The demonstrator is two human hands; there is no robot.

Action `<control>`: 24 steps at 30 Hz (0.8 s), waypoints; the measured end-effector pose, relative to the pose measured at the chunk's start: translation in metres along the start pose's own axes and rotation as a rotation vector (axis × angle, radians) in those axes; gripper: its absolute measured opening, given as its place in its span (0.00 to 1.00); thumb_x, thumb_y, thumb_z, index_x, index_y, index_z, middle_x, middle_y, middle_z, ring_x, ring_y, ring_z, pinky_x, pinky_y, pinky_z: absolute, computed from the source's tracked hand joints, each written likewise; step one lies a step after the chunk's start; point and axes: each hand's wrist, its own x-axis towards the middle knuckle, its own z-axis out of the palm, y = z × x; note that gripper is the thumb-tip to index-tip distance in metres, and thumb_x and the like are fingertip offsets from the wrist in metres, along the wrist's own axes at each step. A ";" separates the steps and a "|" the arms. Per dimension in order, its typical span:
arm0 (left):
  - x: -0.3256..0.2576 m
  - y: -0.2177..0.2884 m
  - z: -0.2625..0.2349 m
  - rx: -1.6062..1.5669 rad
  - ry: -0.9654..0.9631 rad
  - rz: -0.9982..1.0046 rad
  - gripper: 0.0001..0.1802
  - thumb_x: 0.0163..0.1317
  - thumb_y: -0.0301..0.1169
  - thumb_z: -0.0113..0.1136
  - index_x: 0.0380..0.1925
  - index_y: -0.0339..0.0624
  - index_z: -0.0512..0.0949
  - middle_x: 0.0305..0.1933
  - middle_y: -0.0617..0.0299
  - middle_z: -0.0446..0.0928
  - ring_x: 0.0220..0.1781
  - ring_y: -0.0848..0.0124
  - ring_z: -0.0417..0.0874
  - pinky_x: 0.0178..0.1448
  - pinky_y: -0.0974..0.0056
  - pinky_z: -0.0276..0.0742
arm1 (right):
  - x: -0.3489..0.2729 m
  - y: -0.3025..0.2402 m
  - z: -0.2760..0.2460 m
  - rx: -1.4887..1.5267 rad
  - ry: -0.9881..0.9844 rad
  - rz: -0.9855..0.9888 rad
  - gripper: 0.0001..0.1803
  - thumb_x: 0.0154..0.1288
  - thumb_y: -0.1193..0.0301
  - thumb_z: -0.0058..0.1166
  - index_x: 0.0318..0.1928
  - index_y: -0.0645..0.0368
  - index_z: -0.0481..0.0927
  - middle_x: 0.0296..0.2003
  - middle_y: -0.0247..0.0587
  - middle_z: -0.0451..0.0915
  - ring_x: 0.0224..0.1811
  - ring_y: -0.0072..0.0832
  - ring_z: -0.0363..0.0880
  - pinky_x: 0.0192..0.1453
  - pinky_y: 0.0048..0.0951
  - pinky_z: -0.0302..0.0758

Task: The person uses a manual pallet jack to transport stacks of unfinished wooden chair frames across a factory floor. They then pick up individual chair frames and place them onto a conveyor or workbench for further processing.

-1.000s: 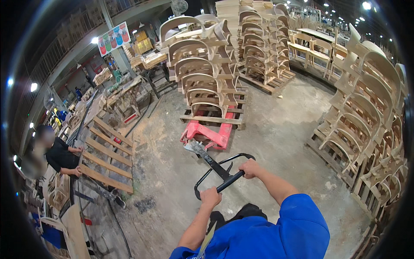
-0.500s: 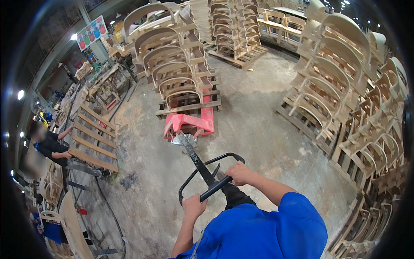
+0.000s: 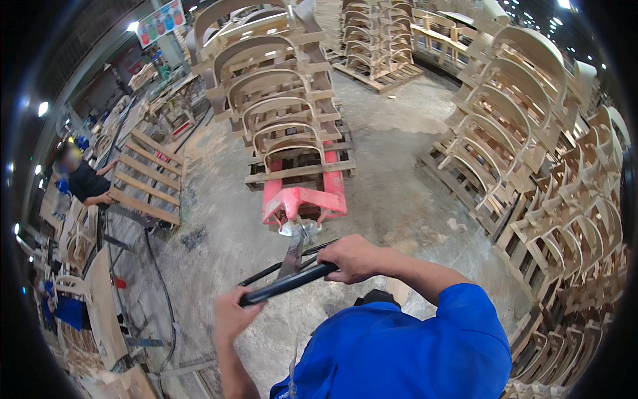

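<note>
My left hand (image 3: 231, 311) and right hand (image 3: 355, 258) grip the black looped metal handle (image 3: 287, 284); beyond my fingers, the red metal pallet jack (image 3: 311, 201), apparently already under the slatted wooden pallet (image 3: 306, 171); pale curved wooden frames (image 3: 266, 74) loaded, not yet off.

The floor (image 3: 392, 173) was grey concrete, blotched, with a paler stretch toward half past one from the view's middle and a dark stain (image 3: 193, 238) near nine. A dark hose (image 3: 163, 286) lay on it toward eight. Close to the middle stood the red jack (image 3: 302, 203), its forks under a slatted wooden pallet (image 3: 302, 171), which bore a tall stack of curved frames (image 3: 269, 76) rising toward eleven. At one o'clock, a second pallet (image 3: 384, 84) carried more frames. At three, a third pallet (image 3: 457, 191) bore another stack. Between three and four, a fourth pallet (image 3: 524, 272) held frames too.
</note>
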 end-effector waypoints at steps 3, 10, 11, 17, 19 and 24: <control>0.004 -0.009 -0.021 0.028 0.287 0.068 0.18 0.50 0.33 0.80 0.39 0.45 0.84 0.37 0.55 0.83 0.41 0.52 0.83 0.48 0.56 0.78 | 0.012 0.009 -0.026 0.022 0.367 -0.228 0.16 0.53 0.65 0.70 0.42 0.53 0.81 0.34 0.45 0.82 0.37 0.50 0.83 0.43 0.50 0.79; 0.070 0.015 -0.025 0.162 0.917 0.069 0.10 0.61 0.25 0.70 0.32 0.39 0.74 0.28 0.51 0.74 0.30 0.51 0.76 0.39 0.57 0.73 | 0.062 0.057 -0.038 0.152 0.950 -0.348 0.20 0.45 0.78 0.68 0.42 0.57 0.78 0.35 0.46 0.79 0.37 0.49 0.82 0.39 0.44 0.78; 0.077 0.024 -0.022 0.170 0.970 0.068 0.11 0.63 0.26 0.70 0.32 0.39 0.74 0.28 0.50 0.74 0.30 0.51 0.76 0.38 0.57 0.73 | 0.063 0.064 -0.043 0.162 1.026 -0.363 0.21 0.45 0.80 0.68 0.42 0.58 0.77 0.34 0.46 0.78 0.36 0.50 0.81 0.37 0.44 0.78; -0.010 0.032 0.010 0.393 1.221 -0.006 0.17 0.68 0.35 0.70 0.27 0.39 0.73 0.22 0.53 0.71 0.23 0.56 0.71 0.32 0.56 0.69 | 0.004 0.044 -0.025 0.239 0.950 -0.467 0.18 0.44 0.78 0.67 0.38 0.57 0.79 0.30 0.45 0.73 0.31 0.46 0.78 0.34 0.45 0.75; -0.050 0.048 0.027 0.450 1.242 -0.051 0.16 0.68 0.34 0.70 0.27 0.40 0.73 0.21 0.55 0.72 0.22 0.58 0.72 0.30 0.56 0.68 | -0.017 0.042 -0.025 0.255 0.921 -0.541 0.20 0.42 0.75 0.70 0.40 0.57 0.81 0.28 0.44 0.73 0.29 0.45 0.78 0.31 0.43 0.75; -0.147 0.100 0.076 0.492 1.250 -0.140 0.15 0.65 0.33 0.74 0.27 0.43 0.76 0.22 0.57 0.73 0.22 0.59 0.73 0.29 0.56 0.67 | -0.061 0.049 -0.033 0.281 0.928 -0.618 0.16 0.46 0.73 0.74 0.38 0.57 0.84 0.22 0.39 0.74 0.22 0.39 0.77 0.26 0.39 0.72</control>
